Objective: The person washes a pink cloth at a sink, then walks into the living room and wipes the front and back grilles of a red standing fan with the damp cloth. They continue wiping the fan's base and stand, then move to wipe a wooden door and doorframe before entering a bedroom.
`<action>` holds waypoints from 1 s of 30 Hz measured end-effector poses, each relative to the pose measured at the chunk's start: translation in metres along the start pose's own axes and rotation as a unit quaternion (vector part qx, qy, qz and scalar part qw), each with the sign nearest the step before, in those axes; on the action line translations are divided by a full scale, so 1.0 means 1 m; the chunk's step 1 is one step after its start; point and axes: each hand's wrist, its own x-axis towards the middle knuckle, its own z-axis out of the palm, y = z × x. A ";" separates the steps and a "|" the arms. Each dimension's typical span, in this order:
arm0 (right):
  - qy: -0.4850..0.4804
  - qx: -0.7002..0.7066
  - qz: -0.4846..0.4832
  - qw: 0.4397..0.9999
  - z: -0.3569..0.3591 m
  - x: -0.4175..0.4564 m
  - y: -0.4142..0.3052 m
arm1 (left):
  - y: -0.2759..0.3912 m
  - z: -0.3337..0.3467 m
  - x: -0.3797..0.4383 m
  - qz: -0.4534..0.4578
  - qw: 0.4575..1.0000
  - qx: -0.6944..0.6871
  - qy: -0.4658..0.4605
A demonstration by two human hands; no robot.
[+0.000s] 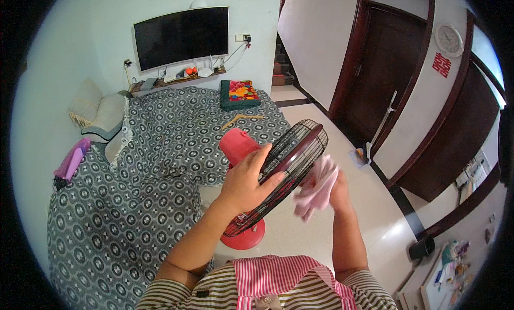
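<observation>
Before me stands a pedestal fan with a red motor housing (237, 144), a black wire grille (299, 149) with a dark red rim band, and a round red base (245, 238) on the floor. My left hand (251, 181) rests on the grille's near edge beside the motor housing, thumb and fingers spread over it. In my right hand (340, 191) is a pink cloth (319, 185), slightly blurred, close to the front side of the grille. Part of my right hand is hidden behind the cloth.
A sofa under a grey patterned cover (160, 141) runs along the left and far side, holding a wooden hanger (243, 116), a folded floral blanket (241, 94) and cushions (106, 113). A broom (381, 123) leans by the dark door (381, 65). A black bin (421, 248) stands right.
</observation>
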 end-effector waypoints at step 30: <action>-0.148 -0.332 0.145 0.920 0.029 -0.040 0.085 | 0.008 0.028 0.002 0.015 0.999 0.023 0.038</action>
